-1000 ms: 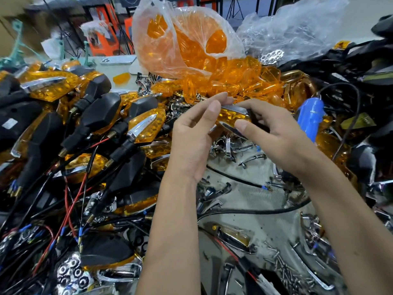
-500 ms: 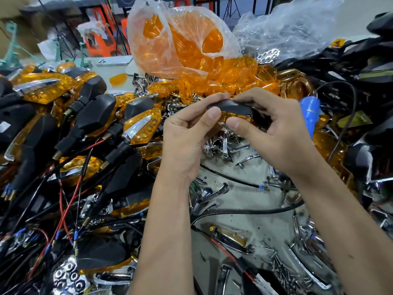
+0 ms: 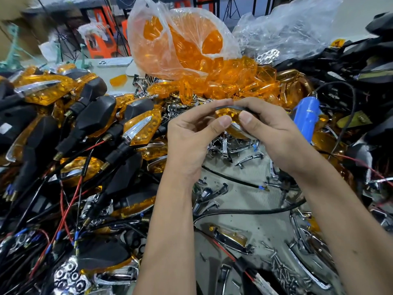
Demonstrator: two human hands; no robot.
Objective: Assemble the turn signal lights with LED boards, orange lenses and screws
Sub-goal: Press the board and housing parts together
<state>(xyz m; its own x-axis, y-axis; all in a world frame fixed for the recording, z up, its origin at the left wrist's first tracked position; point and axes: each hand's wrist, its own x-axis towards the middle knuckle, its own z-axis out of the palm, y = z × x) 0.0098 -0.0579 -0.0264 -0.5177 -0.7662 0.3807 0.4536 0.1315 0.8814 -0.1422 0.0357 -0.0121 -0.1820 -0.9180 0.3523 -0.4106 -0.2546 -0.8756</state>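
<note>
Two hands meet above the middle of the tabletop [image 3: 251,201], both gripping one small turn signal light with a black plastic shell and orange lens [image 3: 228,113]. The left hand [image 3: 191,137] pinches the light's left end, its thumb tip pressed on the orange face and its forefinger curled over the black top edge. The right hand [image 3: 274,133] pinches the right end in the same way, thumb on the lens and fingers wrapped over the shell. A chrome trim strip shows just under the thumbs on the light's lower edge.

Directly behind the grip lies a loose heap of clear orange plastic lenses [image 3: 238,81], spilling from a thin translucent plastic bag stuffed with more orange lenses [image 3: 180,41] at the far edge. Beside that bag to the right sits a crumpled clear plastic bag [image 3: 293,30]. Just right of the right hand stands a blue cylindrical plastic object [image 3: 306,118].

Along the left edge is a large pile of finished black-and-orange turn signal lights with red and black wires [image 3: 85,133]. Below the hands, curved chrome trim pieces [image 3: 246,158] are scattered on the grey surface, and a thin black cable [image 3: 244,211] crosses it. Near the front edge, by the right forearm, lies a scatter of small silver screws [image 3: 280,267]. A tangle of black shells and wiring fills the right edge.
</note>
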